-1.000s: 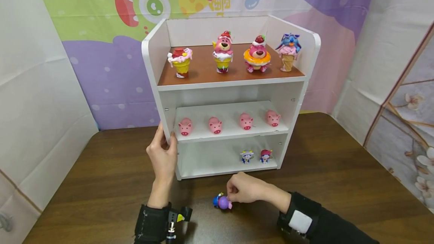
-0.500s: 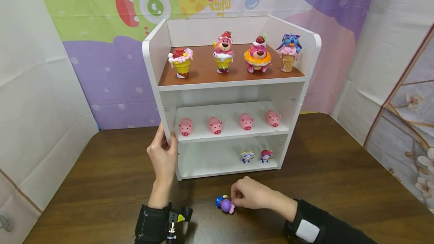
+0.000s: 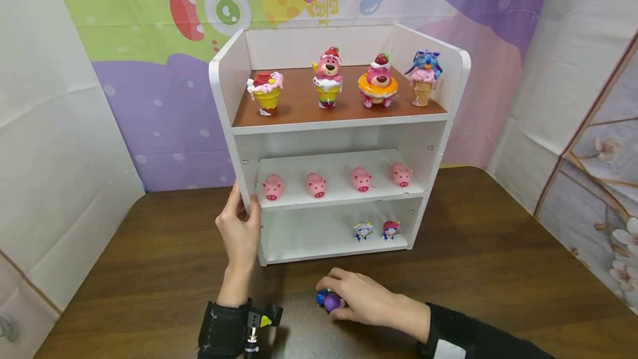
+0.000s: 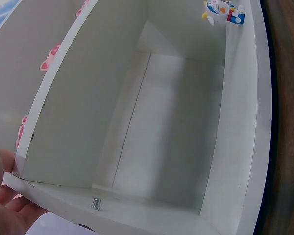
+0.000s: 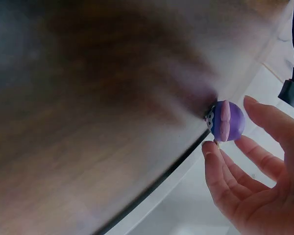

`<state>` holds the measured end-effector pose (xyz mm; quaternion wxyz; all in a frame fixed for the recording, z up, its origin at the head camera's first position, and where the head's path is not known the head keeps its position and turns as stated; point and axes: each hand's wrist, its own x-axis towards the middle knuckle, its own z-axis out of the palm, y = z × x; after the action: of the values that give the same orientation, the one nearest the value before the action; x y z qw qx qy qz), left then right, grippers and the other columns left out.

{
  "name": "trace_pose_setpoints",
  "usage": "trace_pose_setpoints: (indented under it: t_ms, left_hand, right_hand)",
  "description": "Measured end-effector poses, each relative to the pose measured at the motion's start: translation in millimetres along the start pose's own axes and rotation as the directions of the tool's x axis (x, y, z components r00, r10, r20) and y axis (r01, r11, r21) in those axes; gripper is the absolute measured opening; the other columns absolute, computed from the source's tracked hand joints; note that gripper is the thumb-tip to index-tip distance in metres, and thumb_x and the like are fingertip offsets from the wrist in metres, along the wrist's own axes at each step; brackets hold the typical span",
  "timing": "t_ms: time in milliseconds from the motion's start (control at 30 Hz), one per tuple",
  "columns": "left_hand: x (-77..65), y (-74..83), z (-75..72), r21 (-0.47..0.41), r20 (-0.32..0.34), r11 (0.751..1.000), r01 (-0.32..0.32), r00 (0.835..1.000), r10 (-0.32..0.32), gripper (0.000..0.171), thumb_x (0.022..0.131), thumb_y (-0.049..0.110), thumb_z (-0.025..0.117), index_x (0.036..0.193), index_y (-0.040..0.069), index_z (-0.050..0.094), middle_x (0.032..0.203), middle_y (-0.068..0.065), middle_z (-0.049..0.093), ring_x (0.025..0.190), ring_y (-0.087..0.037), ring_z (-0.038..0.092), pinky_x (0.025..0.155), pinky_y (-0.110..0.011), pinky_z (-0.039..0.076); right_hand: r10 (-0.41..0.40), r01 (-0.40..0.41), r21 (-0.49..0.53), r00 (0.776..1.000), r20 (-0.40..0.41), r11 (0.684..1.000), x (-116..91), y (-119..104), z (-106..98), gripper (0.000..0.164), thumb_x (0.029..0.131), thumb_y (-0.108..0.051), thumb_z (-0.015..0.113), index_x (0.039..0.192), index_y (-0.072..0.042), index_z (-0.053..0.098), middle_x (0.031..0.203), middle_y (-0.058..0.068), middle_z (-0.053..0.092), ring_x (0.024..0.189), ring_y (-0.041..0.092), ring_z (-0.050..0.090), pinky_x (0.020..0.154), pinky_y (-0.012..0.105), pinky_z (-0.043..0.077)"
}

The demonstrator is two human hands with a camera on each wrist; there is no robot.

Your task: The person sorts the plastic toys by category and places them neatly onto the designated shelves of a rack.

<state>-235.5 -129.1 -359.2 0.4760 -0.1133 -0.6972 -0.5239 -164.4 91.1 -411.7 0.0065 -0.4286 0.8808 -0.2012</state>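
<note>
My left hand (image 3: pixel 240 231) grips the left side panel of a white display shelf (image 3: pixel 344 122), thumb at its front edge; in the left wrist view the fingers (image 4: pixel 24 210) show around that panel. My right hand (image 3: pixel 361 298) is low over the table, spread around a small figurine (image 3: pixel 331 302) with a purple ball-like part and a blue part, lying on its side. In the right wrist view the figurine (image 5: pixel 230 121) shows pink wing-like pieces, between my thumb, which stands slightly apart, and my bent fingertips near its other side.
On the lower shelf stand two small figurines, one white-headed (image 3: pixel 363 230) and one red-capped (image 3: pixel 391 230). Several pink pigs (image 3: pixel 316 184) line the middle shelf. Ice-cream and bear figures (image 3: pixel 327 77) stand on the brown top. The wooden table (image 3: pixel 164 270) surrounds the shelf.
My right hand has let go of the figurine's pink end, which it pinched, and its fingers have reached over the figurine. The figurine shifted slightly right. My left hand stays put.
</note>
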Motion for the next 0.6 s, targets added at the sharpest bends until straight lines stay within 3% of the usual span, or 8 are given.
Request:
trace_pose_setpoints:
  t_ms: [300,467,600]
  left_hand:
    - [0.0,-0.3,0.1,0.012,0.004,1.0,-0.004,1.0,0.004,0.045,0.077,-0.011,0.056,0.12,0.003,0.055,0.097,-0.021,0.062,0.077,-0.027,0.062,0.056,-0.015,0.049]
    - [-0.4,-0.8,-0.2,-0.004,0.003,1.0,-0.002,1.0,0.002,0.045,0.077,-0.011,0.055,0.12,0.003,0.056,0.097,-0.021,0.062,0.077,-0.028,0.062,0.057,-0.018,0.05]
    - [-0.4,0.8,-0.6,-0.012,0.006,1.0,-0.001,1.0,0.001,0.044,0.078,-0.01,0.055,0.12,0.004,0.056,0.097,-0.02,0.063,0.077,-0.027,0.062,0.057,-0.013,0.048]
  right_hand:
    - [-0.027,0.029,-0.077,0.999,0.032,0.997,4,-1,3,0.036,0.073,-0.013,0.072,0.106,-0.011,0.058,0.092,-0.001,0.053,0.08,0.005,0.054,0.068,0.012,0.044]
    - [-0.035,0.038,-0.056,0.998,0.051,0.998,6,0,0,0.032,0.073,-0.013,0.072,0.103,-0.009,0.06,0.089,0.0,0.055,0.078,0.003,0.052,0.066,0.009,0.043]
    - [-0.017,0.018,-0.008,0.995,0.099,1.0,9,1,-10,0.027,0.072,-0.012,0.071,0.097,-0.004,0.064,0.087,0.001,0.058,0.076,0.002,0.051,0.062,0.007,0.041]
